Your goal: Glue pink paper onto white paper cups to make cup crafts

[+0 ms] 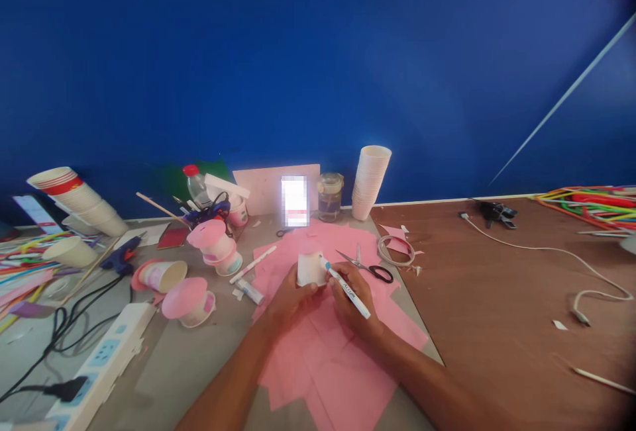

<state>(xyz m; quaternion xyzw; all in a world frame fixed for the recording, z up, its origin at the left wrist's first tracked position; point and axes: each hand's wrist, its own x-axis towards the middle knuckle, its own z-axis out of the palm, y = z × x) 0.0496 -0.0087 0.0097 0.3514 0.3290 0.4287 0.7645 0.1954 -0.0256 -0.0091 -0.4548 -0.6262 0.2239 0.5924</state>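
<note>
My left hand (291, 295) is closed around a small white paper cup (309, 269) over the pink sheets. A white acrylic marker (352, 295) with a blue end is gripped in my right hand (355, 298). The marker's tip points at the cup's upper right side; I cannot tell whether it touches. Pink paper sheets (342, 378) lie spread beneath both hands. Scissors (370, 268) with black handles rest open just right of my right hand. Left of my left hand lie a white pen (252, 265) and a small clear tube (250, 290).
Pink-topped paper cups (189, 302) stand at left, near a glue gun (122, 252) and a power strip (102, 358). A lit phone (295, 200), a glass jar (330, 196) and a tall cup stack (370, 183) line the back. A tape roll (396, 250) lies right of the scissors.
</note>
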